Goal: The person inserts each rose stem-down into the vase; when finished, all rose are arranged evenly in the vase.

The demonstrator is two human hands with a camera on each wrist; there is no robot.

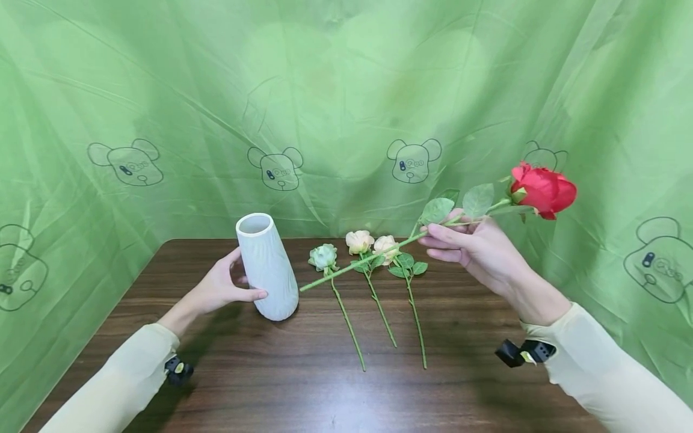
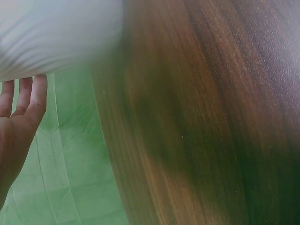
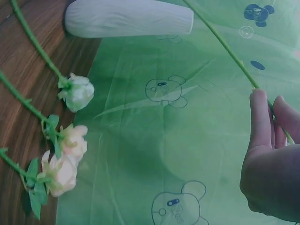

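A white textured vase stands toward the left of the table, its round mouth facing up. My left hand holds its side, thumb across the front and fingers behind; in the left wrist view those fingers touch the white wall. Raised on the right, my right hand pinches the green stem of a red rose close to its leaves. The bloom points up to the right, and the bare stem end slopes down toward the vase's right side. In the right wrist view, thumb and fingertips press around the stem.
Between the hands, a pale green flower and two cream-pink flowers, one left and one right, lie side by side on the dark wooden table, stems toward me. Behind hangs a green curtain with bear-head drawings.
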